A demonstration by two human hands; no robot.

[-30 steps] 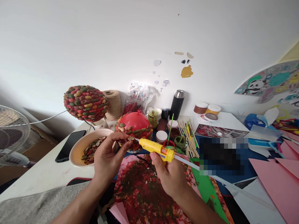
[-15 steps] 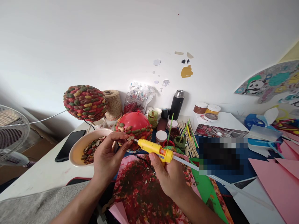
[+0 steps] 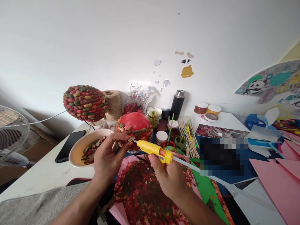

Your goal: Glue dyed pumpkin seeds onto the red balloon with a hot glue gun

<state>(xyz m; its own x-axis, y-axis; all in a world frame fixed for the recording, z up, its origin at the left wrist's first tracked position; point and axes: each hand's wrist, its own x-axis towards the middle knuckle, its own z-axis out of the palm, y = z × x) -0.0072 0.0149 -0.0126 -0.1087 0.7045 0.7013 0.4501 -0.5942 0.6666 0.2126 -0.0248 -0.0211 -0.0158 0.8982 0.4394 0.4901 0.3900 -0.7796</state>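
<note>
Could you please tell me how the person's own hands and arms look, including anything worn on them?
The left hand and right hand are bare, without gloves. No sleeves, watch or bracelet show on the forearms, and no ring is visible.

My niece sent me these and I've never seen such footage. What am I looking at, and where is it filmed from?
There is no machine here: these are a person's two bare hands, seen by one camera worn on their head, looking forward and down.

The left hand pinches a small piece, perhaps a shell. The right hand holds a yellow glue gun, its nozzle pointing at that piece; whether they touch is hard to tell.

Just behind is a red balloon, partly covered in coloured pieces. On the table are a bowl of similar pieces, a phone, twine and a black flask.
</note>
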